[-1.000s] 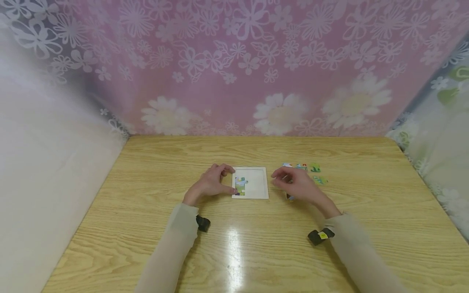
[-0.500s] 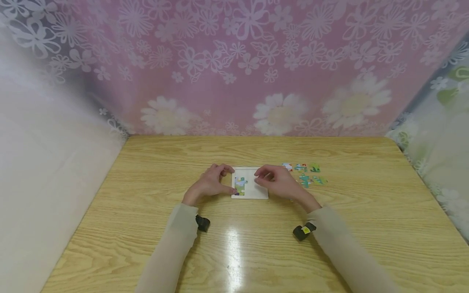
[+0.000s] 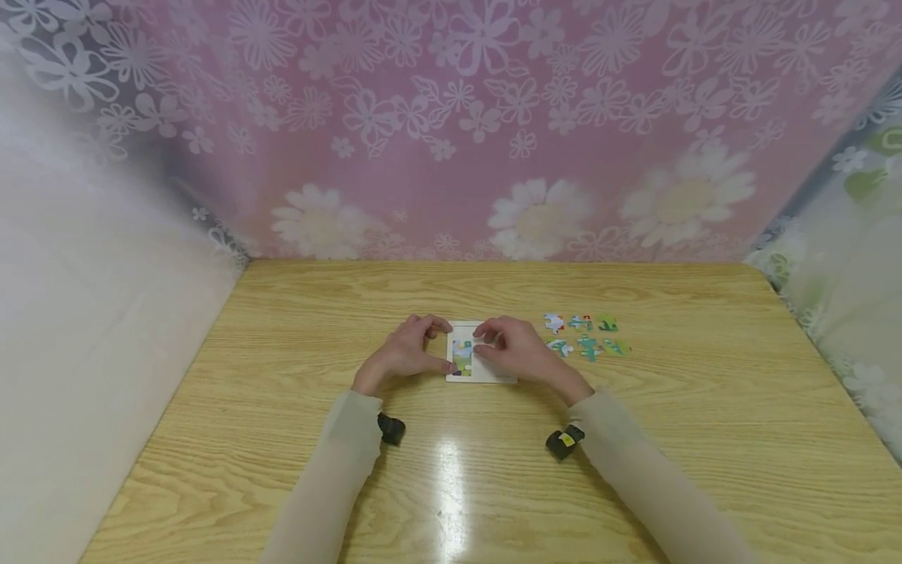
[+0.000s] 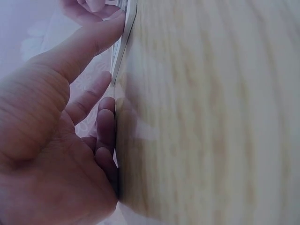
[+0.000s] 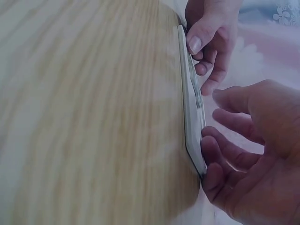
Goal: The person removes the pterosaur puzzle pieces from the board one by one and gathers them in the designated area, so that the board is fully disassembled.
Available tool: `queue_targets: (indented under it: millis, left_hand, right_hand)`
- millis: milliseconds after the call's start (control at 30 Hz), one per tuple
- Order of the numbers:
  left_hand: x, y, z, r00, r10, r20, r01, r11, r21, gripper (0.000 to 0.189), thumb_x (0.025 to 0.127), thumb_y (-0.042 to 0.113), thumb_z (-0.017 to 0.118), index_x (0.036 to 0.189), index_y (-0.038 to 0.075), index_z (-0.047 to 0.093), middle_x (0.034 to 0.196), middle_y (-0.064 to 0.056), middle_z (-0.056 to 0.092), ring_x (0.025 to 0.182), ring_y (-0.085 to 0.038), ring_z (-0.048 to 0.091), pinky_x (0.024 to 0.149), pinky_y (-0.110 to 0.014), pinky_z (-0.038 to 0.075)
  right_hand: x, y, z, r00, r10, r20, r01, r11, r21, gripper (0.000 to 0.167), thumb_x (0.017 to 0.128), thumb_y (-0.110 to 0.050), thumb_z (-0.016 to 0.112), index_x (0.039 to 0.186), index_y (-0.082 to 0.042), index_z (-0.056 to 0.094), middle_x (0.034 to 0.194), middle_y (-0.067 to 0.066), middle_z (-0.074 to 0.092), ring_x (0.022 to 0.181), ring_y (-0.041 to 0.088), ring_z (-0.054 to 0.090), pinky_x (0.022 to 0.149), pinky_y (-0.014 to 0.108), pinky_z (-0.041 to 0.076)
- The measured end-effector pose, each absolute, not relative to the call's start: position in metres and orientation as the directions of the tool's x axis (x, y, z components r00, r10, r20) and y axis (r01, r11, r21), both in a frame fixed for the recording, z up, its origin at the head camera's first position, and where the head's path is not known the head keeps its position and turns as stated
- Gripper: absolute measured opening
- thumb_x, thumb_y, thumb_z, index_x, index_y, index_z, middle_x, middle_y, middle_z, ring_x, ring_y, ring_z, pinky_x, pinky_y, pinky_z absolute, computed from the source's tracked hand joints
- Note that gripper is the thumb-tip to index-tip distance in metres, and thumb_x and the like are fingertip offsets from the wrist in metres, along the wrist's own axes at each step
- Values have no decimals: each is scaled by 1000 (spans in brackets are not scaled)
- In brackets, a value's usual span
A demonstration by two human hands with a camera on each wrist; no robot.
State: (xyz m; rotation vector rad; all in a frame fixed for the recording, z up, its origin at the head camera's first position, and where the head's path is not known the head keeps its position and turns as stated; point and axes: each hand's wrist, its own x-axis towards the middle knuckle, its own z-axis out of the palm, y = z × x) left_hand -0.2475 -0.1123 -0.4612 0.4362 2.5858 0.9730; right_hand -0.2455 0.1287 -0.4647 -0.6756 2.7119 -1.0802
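A white square puzzle tray (image 3: 496, 375) lies flat on the table. Joined jigsaw pieces (image 3: 462, 359) in green, blue and purple fill part of its left side. My left hand (image 3: 404, 352) grips the tray's left edge, thumb at the near corner and forefinger at the far one. Over the tray, my right hand (image 3: 520, 351) has its thumb and forefinger tips beside the joined pieces, slightly apart, with no piece showing between them. Other fingers of the right hand (image 5: 262, 150) are right at the tray's rim in the right wrist view.
Several loose jigsaw pieces (image 3: 588, 347) lie in rows on the wood-grain table (image 3: 317, 313), right of the tray. A flowered pink cloth (image 3: 437, 180) hangs along the back edge. Pale sheeting (image 3: 92, 313) stands along the left.
My right hand has moved left from beside the loose pieces, across the tray, to the joined pieces. Loose pieces it covered now show. My left hand stays on the tray's left edge.
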Motion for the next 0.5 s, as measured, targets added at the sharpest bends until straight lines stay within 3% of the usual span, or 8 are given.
queue_targets:
  millis: [267, 500]
  left_hand:
    - [-248, -112, -462, -895, 395, -208, 160, 718, 677, 66, 80, 40, 88, 137, 25, 58, 130, -7, 53, 119, -24, 50, 104, -50, 39]
    - [-250, -112, -465, -896, 392, -210, 153, 715, 682, 67, 79, 40, 89, 136, 26, 58, 128, -6, 53, 116, -23, 50, 100, -47, 38]
  right_hand:
    - [-246, 125, -464, -880, -473, -39, -341, 688, -641, 26, 96, -25, 71, 118, -11, 75, 104, 10, 61, 80, 18, 50, 69, 31, 41]
    - [-247, 123, -463, -884, -465, -39, -319, 663, -677, 20, 98, -21, 67, 113, -10, 74, 101, 9, 65, 86, 19, 56, 74, 32, 46]
